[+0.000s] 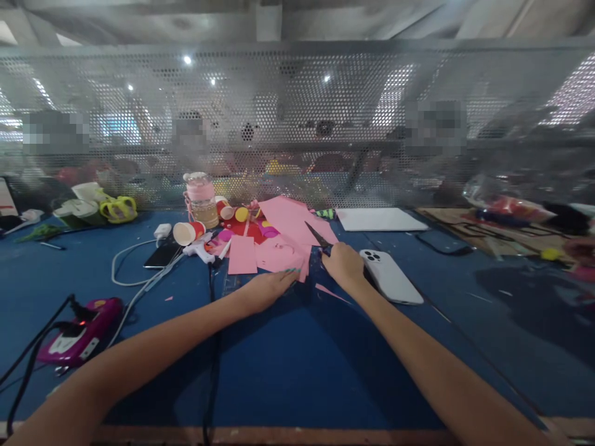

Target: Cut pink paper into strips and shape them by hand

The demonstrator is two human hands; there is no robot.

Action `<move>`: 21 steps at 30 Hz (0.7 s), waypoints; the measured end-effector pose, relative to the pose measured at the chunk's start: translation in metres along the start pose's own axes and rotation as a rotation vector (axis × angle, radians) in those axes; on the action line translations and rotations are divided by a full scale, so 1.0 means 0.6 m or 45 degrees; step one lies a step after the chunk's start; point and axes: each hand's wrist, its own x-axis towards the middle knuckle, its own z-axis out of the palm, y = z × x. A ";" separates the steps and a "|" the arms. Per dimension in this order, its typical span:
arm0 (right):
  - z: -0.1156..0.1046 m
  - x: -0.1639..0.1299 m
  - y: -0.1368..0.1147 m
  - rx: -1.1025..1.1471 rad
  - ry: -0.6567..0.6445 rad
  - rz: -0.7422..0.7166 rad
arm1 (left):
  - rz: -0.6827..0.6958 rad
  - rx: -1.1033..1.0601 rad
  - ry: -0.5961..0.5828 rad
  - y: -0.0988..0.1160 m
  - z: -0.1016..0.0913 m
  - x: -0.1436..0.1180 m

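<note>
Head view: right hand (pixel 344 265) grips scissors (pixel 318 238), left hand (pixel 269 286) flat beside it should steady the pink paper (pixel 283 254).

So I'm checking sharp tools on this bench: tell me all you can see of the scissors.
The scissors are in the right hand, which covers the handles. Only the dark, narrow blades show, closed or nearly so, pointing up and left away from the person. They lie over the pink paper on the blue table. Material looks like metal; finer detail is too small to tell.
</note>
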 end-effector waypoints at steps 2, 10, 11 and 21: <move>-0.002 -0.005 -0.004 -0.007 -0.010 -0.017 | -0.109 -0.263 0.153 -0.003 -0.011 -0.006; -0.018 -0.032 -0.022 -0.133 0.150 -0.137 | -0.830 -1.659 0.582 -0.012 -0.056 -0.033; -0.020 -0.032 -0.021 -0.116 0.138 -0.174 | -0.857 -1.728 0.608 -0.013 -0.058 -0.035; 0.009 -0.030 -0.042 1.288 0.063 -0.431 | -0.896 -1.889 0.588 -0.020 -0.057 -0.033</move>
